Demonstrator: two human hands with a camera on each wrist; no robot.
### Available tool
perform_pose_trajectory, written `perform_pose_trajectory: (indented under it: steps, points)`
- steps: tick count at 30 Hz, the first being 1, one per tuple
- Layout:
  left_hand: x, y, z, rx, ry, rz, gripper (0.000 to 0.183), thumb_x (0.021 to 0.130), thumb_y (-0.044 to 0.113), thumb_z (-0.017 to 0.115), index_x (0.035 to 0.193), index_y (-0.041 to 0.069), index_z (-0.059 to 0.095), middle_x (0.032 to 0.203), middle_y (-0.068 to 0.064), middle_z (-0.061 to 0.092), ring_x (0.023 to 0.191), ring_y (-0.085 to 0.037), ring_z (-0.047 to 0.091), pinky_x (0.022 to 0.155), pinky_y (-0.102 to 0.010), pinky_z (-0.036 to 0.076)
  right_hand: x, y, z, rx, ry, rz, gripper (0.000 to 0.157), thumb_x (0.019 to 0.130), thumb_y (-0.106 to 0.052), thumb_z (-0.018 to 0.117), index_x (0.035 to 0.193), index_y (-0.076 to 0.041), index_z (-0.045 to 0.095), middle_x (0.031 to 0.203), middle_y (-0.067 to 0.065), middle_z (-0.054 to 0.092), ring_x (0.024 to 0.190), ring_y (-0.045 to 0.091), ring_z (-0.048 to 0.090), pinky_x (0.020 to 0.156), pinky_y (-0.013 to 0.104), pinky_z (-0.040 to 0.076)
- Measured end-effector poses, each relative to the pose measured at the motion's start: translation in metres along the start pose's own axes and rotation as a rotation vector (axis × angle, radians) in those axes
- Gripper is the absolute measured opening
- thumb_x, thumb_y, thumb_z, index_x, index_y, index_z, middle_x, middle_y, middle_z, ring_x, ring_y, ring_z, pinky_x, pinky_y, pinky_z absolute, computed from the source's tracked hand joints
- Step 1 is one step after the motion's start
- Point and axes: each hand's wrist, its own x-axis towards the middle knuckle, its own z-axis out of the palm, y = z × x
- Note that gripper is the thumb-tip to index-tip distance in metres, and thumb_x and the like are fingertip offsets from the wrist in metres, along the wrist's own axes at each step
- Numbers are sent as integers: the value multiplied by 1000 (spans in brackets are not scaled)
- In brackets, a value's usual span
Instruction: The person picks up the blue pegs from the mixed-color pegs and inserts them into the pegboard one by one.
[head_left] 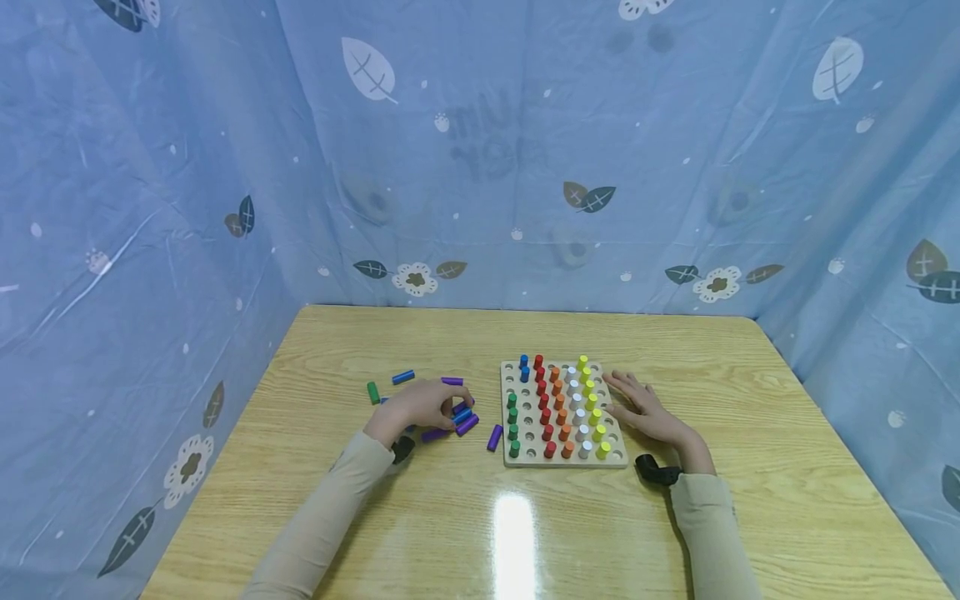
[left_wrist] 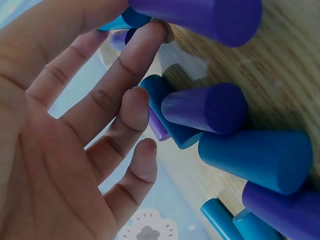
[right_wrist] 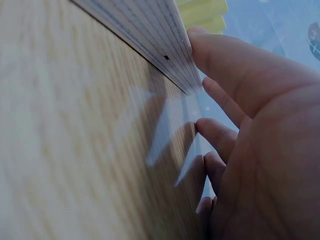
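Note:
My left hand hovers over a loose pile of pegs, thumb and index finger apart, fingers bent. Its fingertips are right at a blue peg, beside a purple peg. In the left wrist view the thumb and index tips overlap a blue peg; a large purple peg lies close by. My right hand spreads its fingers along the right edge of a wooden pegboard. In the right wrist view one fingertip is against the board's side.
Standing pegs in green, blue, red, orange, white and yellow form columns on the board. A purple peg lies left of it. Further left lie a green peg and a blue peg. A patterned blue curtain stands behind the table.

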Motion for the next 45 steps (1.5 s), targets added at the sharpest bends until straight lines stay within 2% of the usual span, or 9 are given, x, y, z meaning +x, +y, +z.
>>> perform_pose_trajectory:
  steps: [5,11,18,23,32,39,45]
  points:
    - [-2,-3,2,-32,27,5,36,81,22,71,116,26,60,75,11,59,60,-4,53,59,-24,45,0,1,0,7,-1,-2,59,94,-17,54,146,-7,27,150,27,13,137,47,-4,102,67,-10]
    - [-2,-5,3,-97,75,61,36,82,20,70,115,24,57,72,10,59,58,-5,54,58,-24,45,0,-2,1,1,8,-2,59,94,-13,53,146,-7,27,150,27,14,137,48,-3,102,67,-9]
    - [1,-4,6,-114,122,106,35,83,22,69,115,24,55,74,12,58,62,-4,54,62,-23,46,-5,-27,-1,23,17,-7,56,93,-5,52,142,5,28,146,35,14,134,54,-2,100,68,-9]
    - [4,-2,9,-139,155,117,34,84,23,67,114,27,52,78,14,59,66,-3,55,65,-23,46,-8,-40,-5,20,6,-4,55,93,-5,52,141,7,28,145,36,15,133,55,-1,100,69,-7]
    - [8,2,10,-249,216,119,34,85,22,65,112,32,47,84,12,59,60,-11,51,56,-25,44,-7,-39,-5,10,8,2,55,93,-6,52,141,6,29,145,36,15,133,55,0,100,69,-8]
    - [10,4,12,-282,263,116,38,84,22,68,114,33,46,89,12,58,56,-10,49,53,-25,42,-7,-39,-5,1,6,7,56,93,-6,52,141,6,29,145,36,15,133,55,0,100,69,-7]
    - [13,4,15,-334,286,134,38,85,20,66,118,23,47,91,9,57,58,-10,47,54,-27,42,-7,-42,-5,-12,5,14,55,93,-7,52,141,6,29,145,36,15,133,55,1,100,69,-6]
